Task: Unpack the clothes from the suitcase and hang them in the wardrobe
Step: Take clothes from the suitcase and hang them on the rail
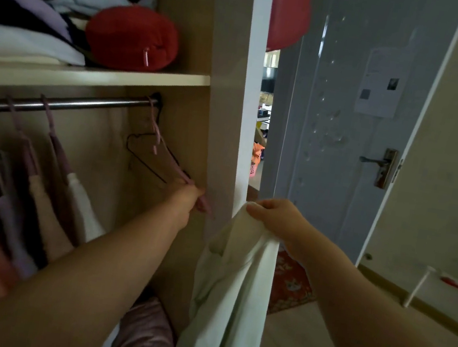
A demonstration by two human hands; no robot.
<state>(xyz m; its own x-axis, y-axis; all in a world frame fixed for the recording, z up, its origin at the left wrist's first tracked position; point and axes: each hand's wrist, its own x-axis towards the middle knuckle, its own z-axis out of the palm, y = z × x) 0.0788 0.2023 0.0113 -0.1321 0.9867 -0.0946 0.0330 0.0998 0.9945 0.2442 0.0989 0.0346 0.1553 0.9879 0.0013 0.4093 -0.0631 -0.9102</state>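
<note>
My left hand [184, 199] grips the lower end of a pink hanger [164, 154] whose hook is on the steel wardrobe rail [61, 105] at its right end. A thin black wire hanger [140, 156] hangs beside it. My right hand [278, 214] pinches the top of a white garment [229, 296], which hangs down in front of the wardrobe's side panel [231, 113]. Several clothes [21, 209] in pink, lilac and white hang on pink hangers to the left on the rail. The suitcase is not in view.
The shelf [93, 74] above the rail holds folded clothes [32, 7] and a red round cushion [132, 38]. A grey door [350, 117] with a metal handle [379, 164] stands to the right. A patterned red mat [291, 282] lies on the floor. Pink fabric [145, 337] lies at the wardrobe's bottom.
</note>
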